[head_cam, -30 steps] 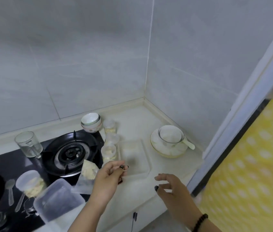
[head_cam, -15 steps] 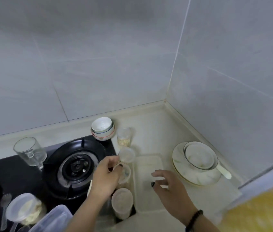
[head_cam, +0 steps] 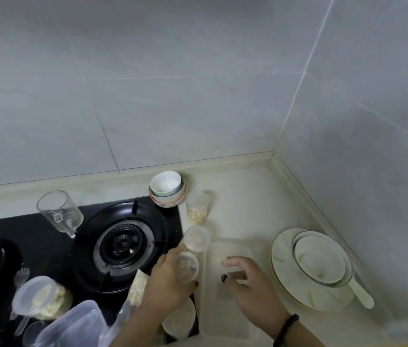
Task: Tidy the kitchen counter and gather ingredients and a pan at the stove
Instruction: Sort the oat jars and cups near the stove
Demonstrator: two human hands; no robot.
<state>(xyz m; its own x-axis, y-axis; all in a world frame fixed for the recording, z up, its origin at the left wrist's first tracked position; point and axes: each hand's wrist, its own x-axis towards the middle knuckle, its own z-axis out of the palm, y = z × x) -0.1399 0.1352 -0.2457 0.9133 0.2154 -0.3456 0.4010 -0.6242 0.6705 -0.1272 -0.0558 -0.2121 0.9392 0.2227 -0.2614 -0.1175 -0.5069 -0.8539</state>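
My left hand grips a small clear lidded jar of pale grains at the stove's right edge. Two more like jars stand behind it in a row: one just beyond, one farther back. Another jar sits under my left wrist. My right hand hovers with loosely curled fingers over a clear rectangular tray, holding nothing. The black gas burner lies left of my left hand.
Stacked small bowls stand at the back. A plate with a bowl and spoon sits at the right near the wall. A glass mug, a lidded tub of food, a clear box and a bag crowd the left.
The view swung left and down toward the counter. My left hand moved from the counter's front to the row of jars and took hold of one. My right hand came in over the tray.
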